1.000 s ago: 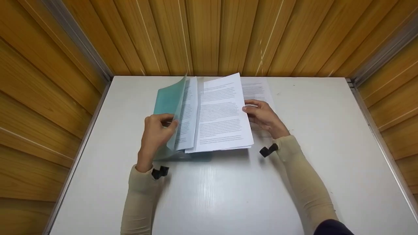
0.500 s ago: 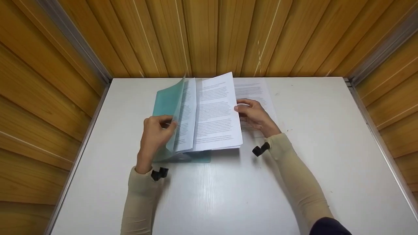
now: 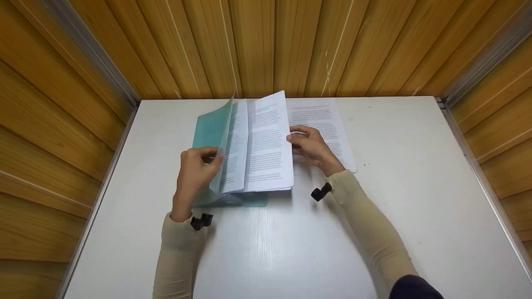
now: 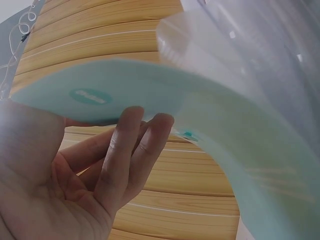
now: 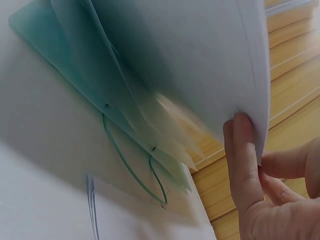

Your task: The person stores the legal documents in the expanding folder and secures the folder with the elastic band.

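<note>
Printed sheets (image 3: 270, 145) stand tilted, left side reaching into the opened teal folder (image 3: 210, 129), on the far half of the white table (image 3: 249, 253). Right hand (image 3: 312, 147) pinches their right edge, thumb on the print side, fingers behind. Left hand (image 3: 198, 169) pinches the folder's raised cover. Loose pages (image 3: 318, 112) lie flat just right, partly behind the right hand. Wood-panel wall (image 3: 270, 45) close past the far edge; tabletop runs wide both sides and toward the person.

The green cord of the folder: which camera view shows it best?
The right wrist view: the green cord loops from the edge of the teal folder, unobstructed. The head and left wrist views show the folder, but I see no cord there.
</note>
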The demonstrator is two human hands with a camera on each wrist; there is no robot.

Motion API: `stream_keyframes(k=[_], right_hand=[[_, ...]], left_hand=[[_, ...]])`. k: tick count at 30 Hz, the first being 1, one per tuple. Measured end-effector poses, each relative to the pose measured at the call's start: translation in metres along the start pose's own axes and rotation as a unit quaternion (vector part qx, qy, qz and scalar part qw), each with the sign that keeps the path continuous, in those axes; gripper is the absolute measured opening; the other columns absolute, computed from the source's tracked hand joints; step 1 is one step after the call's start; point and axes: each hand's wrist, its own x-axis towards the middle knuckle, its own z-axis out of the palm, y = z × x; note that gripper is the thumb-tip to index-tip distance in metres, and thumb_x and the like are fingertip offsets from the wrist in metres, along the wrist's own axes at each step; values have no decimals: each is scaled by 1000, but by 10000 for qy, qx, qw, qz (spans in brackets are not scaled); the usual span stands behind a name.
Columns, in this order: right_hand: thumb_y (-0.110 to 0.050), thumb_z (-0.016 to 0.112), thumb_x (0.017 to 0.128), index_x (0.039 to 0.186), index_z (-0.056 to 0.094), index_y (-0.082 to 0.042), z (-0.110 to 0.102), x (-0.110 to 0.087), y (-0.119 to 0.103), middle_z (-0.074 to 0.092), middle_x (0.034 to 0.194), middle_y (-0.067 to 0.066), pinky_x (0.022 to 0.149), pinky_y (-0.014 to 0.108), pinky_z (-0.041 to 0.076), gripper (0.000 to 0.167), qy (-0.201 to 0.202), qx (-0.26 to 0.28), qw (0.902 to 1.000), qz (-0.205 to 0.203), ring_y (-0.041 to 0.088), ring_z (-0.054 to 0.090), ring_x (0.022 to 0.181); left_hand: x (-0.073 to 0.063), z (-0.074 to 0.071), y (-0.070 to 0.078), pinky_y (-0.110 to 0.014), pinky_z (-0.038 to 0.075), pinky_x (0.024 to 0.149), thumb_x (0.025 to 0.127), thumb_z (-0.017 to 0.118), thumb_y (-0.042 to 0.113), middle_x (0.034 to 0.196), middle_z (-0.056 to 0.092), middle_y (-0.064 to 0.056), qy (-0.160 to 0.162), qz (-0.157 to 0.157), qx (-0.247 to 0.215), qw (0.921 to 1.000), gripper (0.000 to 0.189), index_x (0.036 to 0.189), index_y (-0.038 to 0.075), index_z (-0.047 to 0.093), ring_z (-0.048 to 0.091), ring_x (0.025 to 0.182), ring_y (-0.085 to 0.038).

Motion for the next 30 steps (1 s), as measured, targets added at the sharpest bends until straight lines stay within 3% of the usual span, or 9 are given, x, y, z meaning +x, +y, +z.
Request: stream_keyframes(k=[18, 30], right_hand=[[-1, 66, 102, 140, 61, 2, 35, 6, 3, 77, 112, 13, 75, 32, 64, 38, -96, 118, 9999, -50, 20, 77, 87], [2, 65, 102, 138, 61, 3, 61, 11, 10, 76, 107, 11, 72, 30, 63, 37, -242, 176, 9995, -105, 19, 76, 83]], left_hand=[[2, -1, 0, -46, 63, 81, 95, 72, 10, 110, 81, -17, -88, -44, 14, 10000, 26, 116, -2, 81, 77, 89, -29], [0, -2, -1, -47, 63, 79, 93, 73, 8, 109, 81, -20, 21, -4, 49, 10000, 25, 113, -5, 81, 78, 87, -31]])
